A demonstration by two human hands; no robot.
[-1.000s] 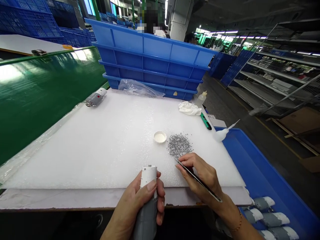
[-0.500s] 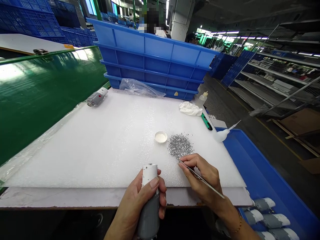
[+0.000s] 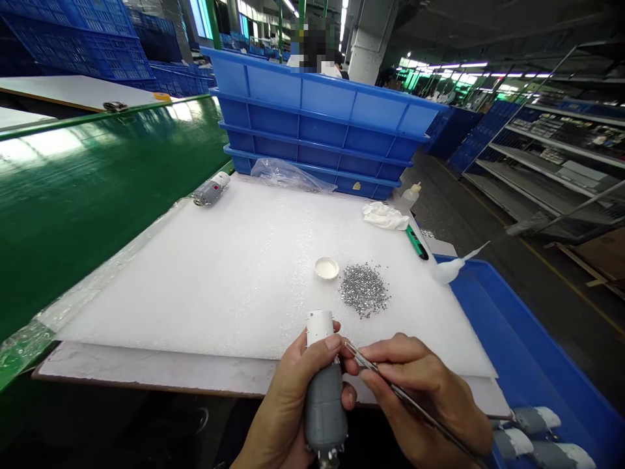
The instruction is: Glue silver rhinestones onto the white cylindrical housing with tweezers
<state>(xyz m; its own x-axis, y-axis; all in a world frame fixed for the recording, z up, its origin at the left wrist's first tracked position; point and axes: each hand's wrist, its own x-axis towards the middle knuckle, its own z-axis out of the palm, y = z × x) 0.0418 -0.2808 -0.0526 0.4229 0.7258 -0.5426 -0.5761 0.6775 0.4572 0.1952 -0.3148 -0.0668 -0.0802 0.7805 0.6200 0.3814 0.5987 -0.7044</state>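
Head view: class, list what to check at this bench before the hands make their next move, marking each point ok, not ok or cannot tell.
Left hand has a firm grip around the grey cylinder: ok.
The cylinder's white end points upward, clear of the fingers: ok.
Right hand has the tweezers pinched, tips beside the white end: ok.
Something is held in the tweezers' tips: cannot tell, too small to see.
The silver granules lie in one pile on the foam sheet: ok.
The contents of the small white dish can be identified: cannot tell.
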